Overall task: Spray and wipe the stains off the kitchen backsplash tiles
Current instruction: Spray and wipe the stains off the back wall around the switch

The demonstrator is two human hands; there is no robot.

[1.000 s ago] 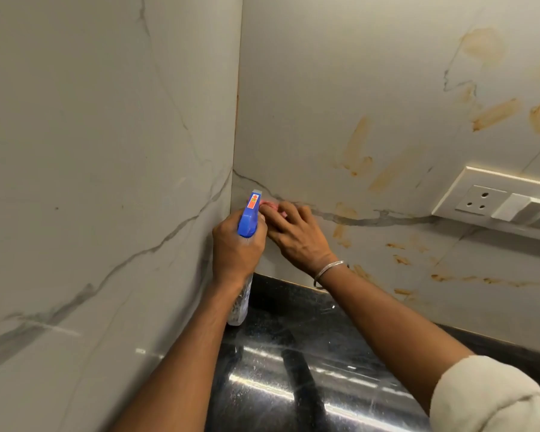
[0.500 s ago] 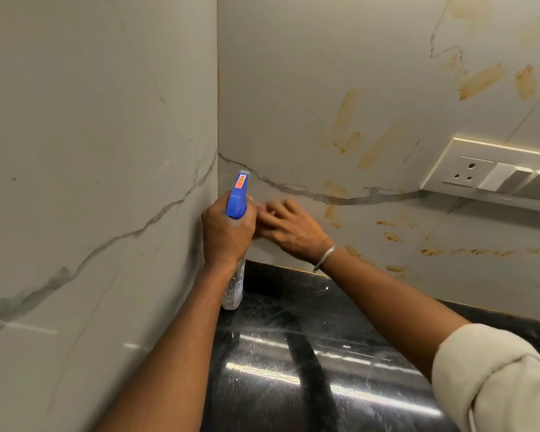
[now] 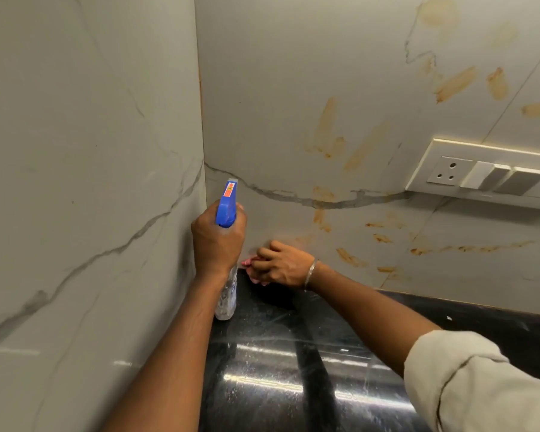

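A cream switch plate [image 3: 430, 157] is fixed to the wall at the right. It carries a three-pin socket [image 3: 449, 174] at its left end and grey rocker switches [image 3: 512, 180] beside it, and runs out of frame. Below, a glossy black tabletop [image 3: 293, 363] mirrors streaks of light and shows pale smears and specks. A rolled beige sleeve [image 3: 480, 388] fills the lower right corner.

The table [image 3: 278, 338] is a black, glossy slab running from near to far on the right. It meets a pale veined wall [image 3: 91, 182] on its left and the stained backsplash [image 3: 278, 88] at its far edge. Bright strips of light reflect across its near part, among whitish streaks and specks. At the far left corner, the clear base of a held spray bottle [image 3: 226, 297] is just at its surface; contact is unclear.
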